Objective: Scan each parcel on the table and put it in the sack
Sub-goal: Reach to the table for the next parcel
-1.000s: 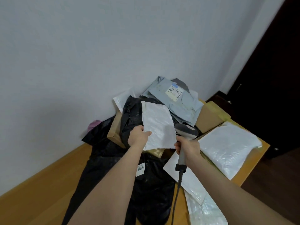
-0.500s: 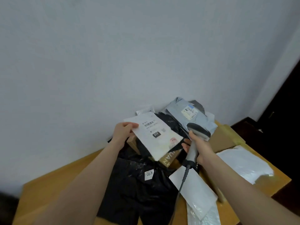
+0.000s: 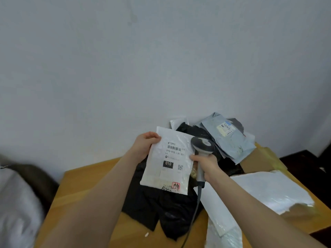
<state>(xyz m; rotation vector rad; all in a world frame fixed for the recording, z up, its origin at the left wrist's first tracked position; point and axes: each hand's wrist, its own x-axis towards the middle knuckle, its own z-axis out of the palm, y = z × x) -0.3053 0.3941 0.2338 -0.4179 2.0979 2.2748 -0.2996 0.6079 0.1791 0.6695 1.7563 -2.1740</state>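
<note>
- Left hand pinches upper-left corner of flat white plastic mailer parcel, label facing camera, frame centre.
- Right hand grips grey handheld corded barcode scanner, head at parcel's right edge.
- Black, grey, white mailers piled on wooden table beneath.

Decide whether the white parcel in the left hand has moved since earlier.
Yes. The white parcel, gripped by the left hand, has turned label-side up and shifted left, away from the grey parcel.
</note>
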